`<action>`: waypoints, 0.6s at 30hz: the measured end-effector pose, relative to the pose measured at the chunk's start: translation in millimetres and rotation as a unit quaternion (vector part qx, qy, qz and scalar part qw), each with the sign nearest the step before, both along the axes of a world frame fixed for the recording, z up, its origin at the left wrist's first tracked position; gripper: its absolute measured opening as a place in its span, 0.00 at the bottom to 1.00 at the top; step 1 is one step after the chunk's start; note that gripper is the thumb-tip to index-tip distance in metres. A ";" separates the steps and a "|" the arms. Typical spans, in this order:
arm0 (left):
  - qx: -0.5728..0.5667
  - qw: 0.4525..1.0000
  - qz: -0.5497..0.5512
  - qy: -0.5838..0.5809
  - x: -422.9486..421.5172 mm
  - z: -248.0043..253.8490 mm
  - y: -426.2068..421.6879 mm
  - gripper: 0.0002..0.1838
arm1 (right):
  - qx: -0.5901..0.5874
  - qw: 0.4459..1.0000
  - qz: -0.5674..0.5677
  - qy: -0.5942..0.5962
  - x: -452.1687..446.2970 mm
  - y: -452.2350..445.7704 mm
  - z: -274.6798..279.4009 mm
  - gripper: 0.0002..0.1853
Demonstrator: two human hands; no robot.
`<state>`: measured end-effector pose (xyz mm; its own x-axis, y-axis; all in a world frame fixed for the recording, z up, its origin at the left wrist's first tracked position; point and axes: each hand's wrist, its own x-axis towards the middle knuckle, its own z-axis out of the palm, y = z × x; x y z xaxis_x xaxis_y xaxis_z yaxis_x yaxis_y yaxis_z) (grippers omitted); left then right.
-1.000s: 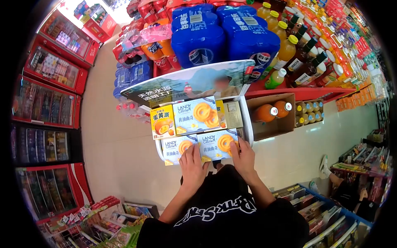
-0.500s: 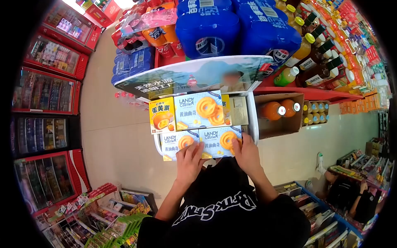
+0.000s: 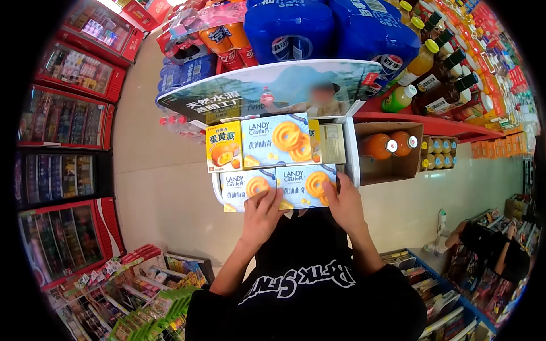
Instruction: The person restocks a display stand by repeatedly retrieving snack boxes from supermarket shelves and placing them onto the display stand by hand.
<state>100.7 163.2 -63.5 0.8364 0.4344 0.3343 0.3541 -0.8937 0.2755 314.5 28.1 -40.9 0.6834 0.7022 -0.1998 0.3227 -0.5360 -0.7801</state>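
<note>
A blue-and-white butter cookie box point(image 3: 296, 190) stands at the front right of a white display stand point(image 3: 354, 165), held between my two hands. My right hand point(image 3: 347, 207) grips its right side, thumb on the printed front. With fingers bent at its lower left edge, my left hand point(image 3: 260, 215) also overlaps the neighbouring cookie box point(image 3: 236, 187). Behind these two sits a larger-looking cookie box point(image 3: 274, 141). To its left is a yellow egg yolk pie box point(image 3: 224, 148); part of another yellow box point(image 3: 315, 133) shows on its right.
A printed header board point(image 3: 227, 94) rises behind the boxes. Blue-wrapped cola packs point(image 3: 290, 34) are stacked beyond it. A cardboard carton point(image 3: 392, 170) with orange drink bottles stands to the right. Red-framed fridges point(image 3: 65, 122) line the left. Another person point(image 3: 495, 250) is at the lower right.
The view has shifted slightly, with the stand a little higher in it. Both hands stay on the front right cookie box; it has hardly moved among the others.
</note>
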 end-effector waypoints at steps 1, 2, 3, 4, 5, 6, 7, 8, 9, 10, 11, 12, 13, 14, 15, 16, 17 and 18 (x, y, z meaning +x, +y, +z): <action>0.003 1.000 -0.004 -0.002 -0.2 0.1 0.2 0.35 | 0.008 1.000 0.000 0.003 0.6 -0.3 0.7 0.25; -0.001 1.000 -0.005 0.002 0.3 1.7 0.5 0.35 | 0.017 1.000 -0.001 0.006 1.5 -0.4 1.8 0.25; -0.006 1.000 -0.007 0.008 0.6 4.6 0.6 0.35 | 0.026 1.000 -0.002 0.010 1.8 -0.9 2.8 0.25; -0.010 1.000 -0.009 0.013 1.4 8.1 1.2 0.35 | 0.022 1.000 -0.001 0.004 2.3 -1.2 2.8 0.25; -0.018 1.000 -0.011 0.019 2.6 12.8 2.2 0.35 | 0.019 1.000 0.000 -0.002 2.9 -1.6 1.9 0.25; -0.026 0.999 -0.012 0.024 3.8 18.5 3.2 0.34 | 0.015 1.000 0.001 -0.008 3.5 -2.3 1.3 0.25; -0.035 0.999 -0.013 0.031 4.9 23.3 3.8 0.34 | 0.015 1.000 0.002 -0.013 3.9 -2.5 1.2 0.26; -0.042 0.998 -0.013 0.033 6.9 27.7 4.2 0.34 | 0.016 1.000 0.003 -0.018 4.4 -2.2 1.2 0.26; -0.050 0.998 -0.013 0.035 8.8 32.0 4.3 0.33 | 0.017 1.000 0.003 -0.023 4.5 -2.0 1.1 0.27; -0.058 0.997 -0.014 0.038 10.1 34.8 4.9 0.33 | 0.017 0.999 0.001 -0.030 4.5 -2.0 -0.3 0.27; -0.053 0.997 -0.023 0.042 10.6 35.4 6.6 0.33 | 0.017 0.999 -0.002 -0.037 4.7 -2.1 -2.7 0.27; -0.049 0.997 -0.034 0.046 10.8 35.0 8.5 0.33 | 0.016 0.999 -0.007 -0.045 4.9 -2.4 -4.6 0.28; -0.046 0.997 -0.045 0.051 11.1 35.0 9.5 0.33 | 0.012 0.999 -0.007 -0.041 5.1 -3.1 -5.7 0.28; -0.046 0.996 -0.047 0.057 11.6 36.4 9.8 0.33 | 0.008 0.999 -0.008 -0.036 5.5 -3.7 -6.8 0.28; -0.047 0.996 -0.050 0.063 12.1 38.5 10.0 0.33 | 0.004 0.999 -0.009 -0.032 5.9 -4.4 -7.4 0.28; -0.048 0.995 -0.052 0.070 12.4 39.8 9.5 0.33 | 0.005 0.999 -0.010 -0.035 6.0 -4.5 -7.0 0.28; -0.052 0.995 -0.050 0.072 12.6 40.2 9.2 0.33 | 0.006 0.999 -0.012 -0.038 5.5 -3.9 -6.1 0.29; -0.055 0.995 -0.048 0.074 13.1 40.5 9.0 0.32 | 0.007 0.999 -0.013 -0.041 4.7 -3.3 -5.6 0.29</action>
